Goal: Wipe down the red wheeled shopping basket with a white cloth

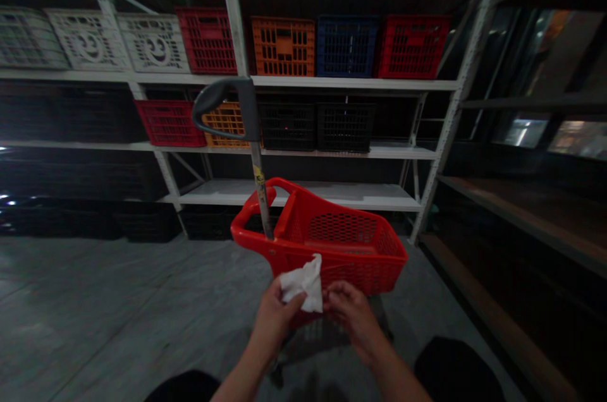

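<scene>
In front of me stands a small red plastic shopping cart (351, 256) with mesh sides. A tall metal pole (262, 190) rises from its handle end and bears a grey loop-shaped grip (249, 108). My left hand (277, 313) is closed on a crumpled white tissue (303, 285), its thumb pressed over the lower edge. Just right of the tissue is my right hand (351, 313), fingers loosely curled and a little apart, with nothing visible in them. Both hands are held in front of the cart's near side, hiding part of it.
Behind the cart runs a white metal shelf rack (351, 81) with plastic crates, among them an orange crate (283, 46), a blue crate (348, 46) and a black crate (345, 127). Dark shelving (521, 206) stands at the right. Grey concrete floor (95, 313) lies at the left.
</scene>
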A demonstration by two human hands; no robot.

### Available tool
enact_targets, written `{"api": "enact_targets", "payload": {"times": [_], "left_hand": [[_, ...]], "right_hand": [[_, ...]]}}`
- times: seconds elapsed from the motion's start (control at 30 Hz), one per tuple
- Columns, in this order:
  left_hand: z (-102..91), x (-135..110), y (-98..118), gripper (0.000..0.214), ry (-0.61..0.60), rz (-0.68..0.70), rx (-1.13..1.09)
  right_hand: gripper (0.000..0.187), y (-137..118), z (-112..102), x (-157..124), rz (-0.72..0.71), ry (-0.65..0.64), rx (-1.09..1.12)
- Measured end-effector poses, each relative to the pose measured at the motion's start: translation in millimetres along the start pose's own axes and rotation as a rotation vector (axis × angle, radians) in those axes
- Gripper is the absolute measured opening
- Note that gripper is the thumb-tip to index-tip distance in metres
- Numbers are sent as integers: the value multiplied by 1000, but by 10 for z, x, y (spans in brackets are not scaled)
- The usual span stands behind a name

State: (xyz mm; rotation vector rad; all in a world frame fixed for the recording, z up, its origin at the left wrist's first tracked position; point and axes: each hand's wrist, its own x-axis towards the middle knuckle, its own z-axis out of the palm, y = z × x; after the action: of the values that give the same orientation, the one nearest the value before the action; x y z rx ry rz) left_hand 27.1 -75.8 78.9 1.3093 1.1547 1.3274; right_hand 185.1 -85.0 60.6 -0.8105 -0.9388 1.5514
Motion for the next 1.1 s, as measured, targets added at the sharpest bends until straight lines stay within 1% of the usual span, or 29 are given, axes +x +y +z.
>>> {"api": "enact_targets", "payload": {"times": [0.03,0.07,0.1,0.13,0.17,0.2,0.27,0.33,0.37,0.43,0.5,0.53,0.6,0.67,0.73,0.8,0.87,0.93,0.97,1.0,1.03,1.1], "left_hand": [[8,-1,12,37,-56,-52,-140],[17,-4,18,41,-109,-92,-245],[26,-5,15,41,-143,-116,-302],[36,-1,3,39,-153,-127,-302],[44,9,-19,35,-136,-122,-257],[53,24,-48,28,-96,-104,-182],[73,62,-117,15,-6,-39,-9],[100,90,-177,12,54,29,111],[114,93,-198,11,73,55,138],[138,81,-219,9,66,93,144],[154,53,-227,6,13,99,85],[158,37,-229,10,-17,88,38],[162,9,-235,25,-61,36,-35],[151,-10,-231,39,-119,25,-50],[115,-10,-208,47,-221,113,-19],[40,21,-159,49,-279,221,24],[-76,90,-86,45,-238,270,72],[-229,197,9,39,-162,321,138],[-316,265,65,36,-113,369,196],[-407,343,126,33,-41,432,274],[-499,431,189,30,60,505,372],[-670,632,305,26,319,650,574]], "right_hand": [[27,11,2,21,1,8,21],[33,23,12,45,5,-13,44],[37,37,26,75,2,-48,60],[40,53,44,110,-14,-76,65],[40,72,64,150,-43,-76,53],[38,96,85,194,-83,-43,19],[31,152,130,277,-183,76,-94],[26,207,181,323,-272,174,-213],[24,228,208,322,-299,187,-257],[24,246,258,277,-328,157,-312],[28,236,287,198,-353,96,-379],[29,227,288,161,-371,75,-428],[28,216,267,118,-416,66,-520],[17,221,225,136,-464,90,-559],[6,226,182,214,-505,114,-536],[10,197,162,336,-538,103,-496],[12,112,171,491,-562,87,-475],[13,-20,200,668,-584,92,-478],[13,-92,214,762,-606,106,-489],[13,-158,225,857,-647,125,-506],[14,-213,227,950,-703,139,-533],[20,-269,201,1117,-835,128,-630]]}}
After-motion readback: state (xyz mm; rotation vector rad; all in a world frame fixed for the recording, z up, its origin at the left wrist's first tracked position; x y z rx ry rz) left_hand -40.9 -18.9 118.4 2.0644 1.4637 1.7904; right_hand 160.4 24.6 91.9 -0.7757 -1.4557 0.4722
